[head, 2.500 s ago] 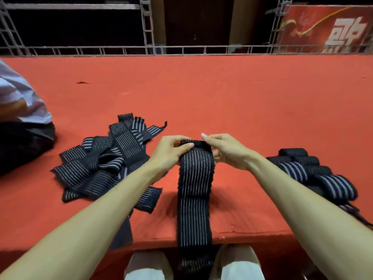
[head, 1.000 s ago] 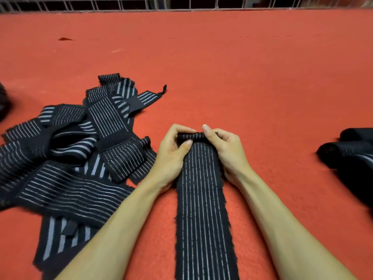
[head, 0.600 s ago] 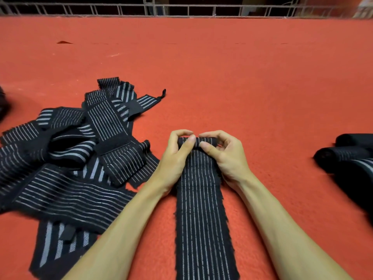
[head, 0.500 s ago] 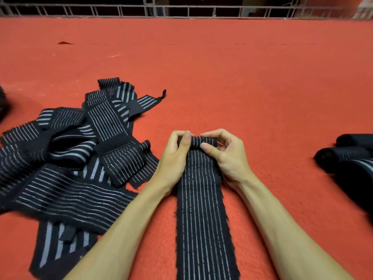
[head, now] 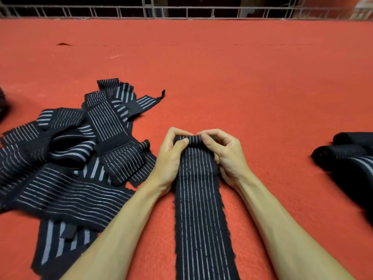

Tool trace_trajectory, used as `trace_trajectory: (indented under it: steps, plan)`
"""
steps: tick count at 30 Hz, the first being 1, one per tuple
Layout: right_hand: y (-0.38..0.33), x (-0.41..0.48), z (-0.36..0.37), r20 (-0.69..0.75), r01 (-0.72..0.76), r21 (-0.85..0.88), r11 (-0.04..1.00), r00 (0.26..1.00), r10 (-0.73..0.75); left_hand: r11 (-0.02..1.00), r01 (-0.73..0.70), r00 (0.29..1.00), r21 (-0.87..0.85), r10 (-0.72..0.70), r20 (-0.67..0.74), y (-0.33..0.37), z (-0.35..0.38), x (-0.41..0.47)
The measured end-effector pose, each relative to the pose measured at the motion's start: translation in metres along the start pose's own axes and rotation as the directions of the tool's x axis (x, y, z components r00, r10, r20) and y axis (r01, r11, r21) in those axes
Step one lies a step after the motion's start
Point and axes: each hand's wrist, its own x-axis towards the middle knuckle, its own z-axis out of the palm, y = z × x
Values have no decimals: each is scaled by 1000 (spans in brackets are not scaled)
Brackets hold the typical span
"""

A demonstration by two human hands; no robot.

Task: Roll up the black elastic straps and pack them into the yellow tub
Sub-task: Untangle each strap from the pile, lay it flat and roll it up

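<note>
Fingers of both hands are curled and pinched onto the small roll at the far end of one black elastic strap (head: pixel 198 209), just below the frame's centre. The left hand (head: pixel 171 158) comes in from the lower left on a bare forearm, palm turned inward, its thumb pressed on top of the roll and its fingers hooked over the roll's far side. The right hand (head: pixel 226 156) comes in from the lower right, thumb and forefinger meeting on the roll's right end, the other fingers tucked against the strap's edge. The two thumbs are nearly touching over the roll.

At the left of the frame lies a loose pile of unrolled straps (head: pixel 76 158), black with pale stripes, overlapping in several directions; its nearest edge is just beside the left hand and partly covered by the left forearm. The strap being rolled runs flat from the hands straight down to the bottom edge, between the two forearms, on the red carpet (head: pixel 242 77). At the right edge, well apart from the right hand, sit several rolled straps (head: pixel 343 154), partly cut off by the frame. A metal railing (head: pixel 181 12) crosses the top edge. No yellow tub shows.
</note>
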Motion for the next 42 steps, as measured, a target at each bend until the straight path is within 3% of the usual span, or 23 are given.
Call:
trace_trajectory:
  steps: [9,19,25,33,42]
  plan:
    - [-1,2,2,-37,-96,3,995,995,96,1000,3,999,3,-3,38,3,1,-2]
    - [-1,-1,-1,-41,60,-87,994,997,-64,991,48,998,121,-52,30,-5,0,1]
    - [-1,-1,-1,15,73,-4,997,997,-73,993,43,999,114,-42,-10,-5,-1,0]
    - [-5,-2,1,96,-67,150,986,994,53,999,13,1000,37,-13,-12,1,1,-2]
    - [0,1,8,-65,-145,-14,989,987,144,995,-67,996,72,63,62,-9,-5,1]
